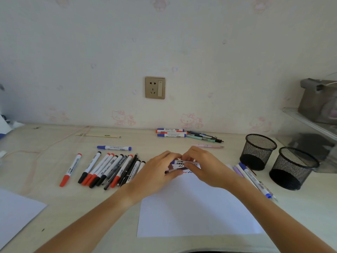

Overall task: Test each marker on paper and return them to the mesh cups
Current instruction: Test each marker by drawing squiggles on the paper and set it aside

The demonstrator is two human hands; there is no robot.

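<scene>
My left hand point(160, 168) and my right hand point(202, 165) meet over the far edge of a white sheet of paper point(197, 209). Together they hold a white marker with blue printing point(182, 163), fingers curled round it. A dark piece, perhaps its cap, shows under my left fingers. Short red and blue squiggles point(187, 172) mark the paper just below the hands. Two black mesh cups point(258, 152) point(293, 168) stand at the right; I see no markers standing in them.
A row of red- and black-capped markers point(109, 170) lies left of the paper, with a blue one point(114, 148) behind. More markers and pens point(182, 135) lie near the wall. Several pens point(253, 178) lie beside the cups. Another sheet point(16, 212) sits at the near left.
</scene>
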